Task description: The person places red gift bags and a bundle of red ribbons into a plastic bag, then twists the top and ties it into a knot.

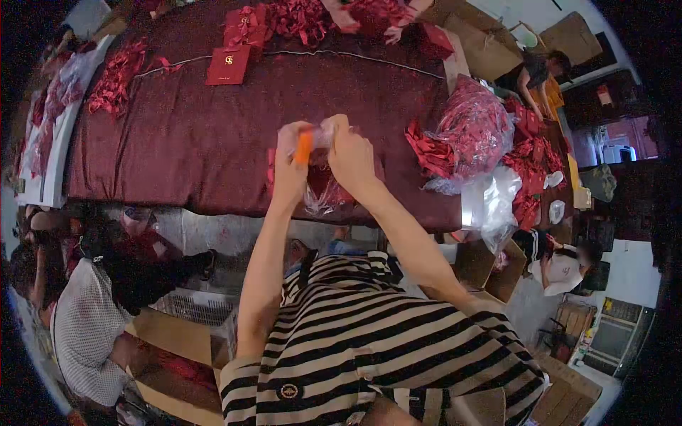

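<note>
Over the front part of the dark red cloth-covered table (213,135), my two hands are raised close together. My left hand (290,160) is closed, with a bright orange object (303,147) in it; motion blur hides what kind it is. Fingers curled, my right hand (349,153) grips the gathered top of a clear plastic bag (325,195). The bag hangs between and below my hands, with dark red contents that I cannot make out clearly. Part of a red item (271,170) shows beside my left wrist.
Red gift bags (227,65) and ribbon heaps (119,78) lie on the table. A large plastic sack of red ribbons (474,131) stands at right. Another person's hands (344,18) work at the far edge. Cardboard boxes (174,334) and seated people surround me.
</note>
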`<state>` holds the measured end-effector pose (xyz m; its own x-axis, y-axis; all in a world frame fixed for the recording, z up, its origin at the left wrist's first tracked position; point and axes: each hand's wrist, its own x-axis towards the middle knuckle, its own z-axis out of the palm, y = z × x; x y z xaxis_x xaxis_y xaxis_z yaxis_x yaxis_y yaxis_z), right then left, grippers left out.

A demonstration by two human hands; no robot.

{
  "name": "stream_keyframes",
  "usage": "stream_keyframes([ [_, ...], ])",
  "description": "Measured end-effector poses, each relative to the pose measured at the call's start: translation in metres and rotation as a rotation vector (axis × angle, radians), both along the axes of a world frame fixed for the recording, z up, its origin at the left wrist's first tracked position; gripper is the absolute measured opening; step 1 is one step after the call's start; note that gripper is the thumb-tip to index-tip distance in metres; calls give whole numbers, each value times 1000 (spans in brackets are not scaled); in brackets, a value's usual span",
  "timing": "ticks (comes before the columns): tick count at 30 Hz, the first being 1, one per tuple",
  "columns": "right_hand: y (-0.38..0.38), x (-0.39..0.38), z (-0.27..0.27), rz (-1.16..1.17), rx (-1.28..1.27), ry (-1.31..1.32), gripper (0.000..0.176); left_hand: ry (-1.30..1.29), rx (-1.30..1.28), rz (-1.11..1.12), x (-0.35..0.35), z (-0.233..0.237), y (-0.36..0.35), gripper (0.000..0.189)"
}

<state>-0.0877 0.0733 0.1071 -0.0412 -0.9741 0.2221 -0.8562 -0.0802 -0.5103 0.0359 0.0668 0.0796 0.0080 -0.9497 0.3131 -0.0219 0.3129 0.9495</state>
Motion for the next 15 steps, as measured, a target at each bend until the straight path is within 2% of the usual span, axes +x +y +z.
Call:
stream_keyframes([
  [2, -2, 1, -3, 0, -32, 28, 23, 46, -60, -54, -1, 6, 1, 25],
  [4, -3, 1, -5, -2, -63, 58, 26, -40, 65, -108, -3, 8, 1, 25],
  [5, -4, 0, -6, 18, -18, 41, 30, -124, -61, -57, -8, 3, -6, 24],
  [7, -3, -3, -3, 36, 24, 27, 34, -65, -18, -70, -6, 2, -7, 24],
  [9, 1, -4, 2, 98, 51, -79, 41, -7, 36, -83, -5, 1, -8, 23],
  [10, 1, -6, 10, 100, 53, -78, 41, -27, -68, -69, -5, 1, -9, 19],
  [12, 5, -16, 26, 223, 236, -197, 51, -69, -271, -43, -3, 0, -6, 15],
  [13, -6, -31, 12, 365, 329, -354, 49, -71, -270, -44, -3, 1, -5, 15],
  [14, -11, -37, 12, 363, 328, -354, 49, -155, -179, -36, -5, 3, -5, 14],
  [15, -16, -42, 13, 435, 416, -485, 47, -239, -89, -29, -7, 4, -5, 13],
])
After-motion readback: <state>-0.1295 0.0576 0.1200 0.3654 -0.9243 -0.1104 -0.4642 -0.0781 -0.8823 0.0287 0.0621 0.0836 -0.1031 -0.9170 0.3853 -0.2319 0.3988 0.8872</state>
